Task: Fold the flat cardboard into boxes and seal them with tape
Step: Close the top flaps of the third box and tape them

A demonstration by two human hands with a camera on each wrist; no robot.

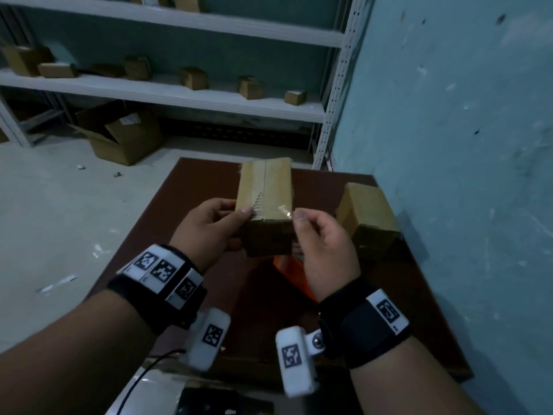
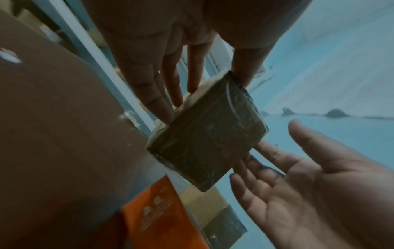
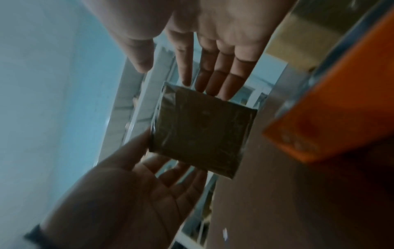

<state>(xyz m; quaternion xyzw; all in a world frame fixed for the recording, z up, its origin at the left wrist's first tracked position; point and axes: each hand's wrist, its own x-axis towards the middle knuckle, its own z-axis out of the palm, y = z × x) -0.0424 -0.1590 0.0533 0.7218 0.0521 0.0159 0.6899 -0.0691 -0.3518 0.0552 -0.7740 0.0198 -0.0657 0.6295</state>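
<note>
Storeroom w/ blue wall, white shelving [image 1: 167, 94] carrying small cartons along the back; dark brown table [image 1: 209, 187] sitting below the work. L to R: left hand [image 1: 209, 224] is holding the box [image 1: 264, 190] above the table, thumb pressing the taped top face near the seam, fingers lying fairly straight along the left side. Centre, clear tape [image 1: 264, 178] is running along the top seam. Right hand [image 1: 321, 238] is pinching a loose tape end [image 1: 284, 211] at the box's near right corner, thumb against forefinger; other fingers lying straight under the box. Far right, a second box [image 1: 366, 214] is resting on the table, apart. Orange item below the hands, unclear what. Judgement: box looks light, stiff, film-slick; best gripped across opposite side walls, not on tape.
</note>
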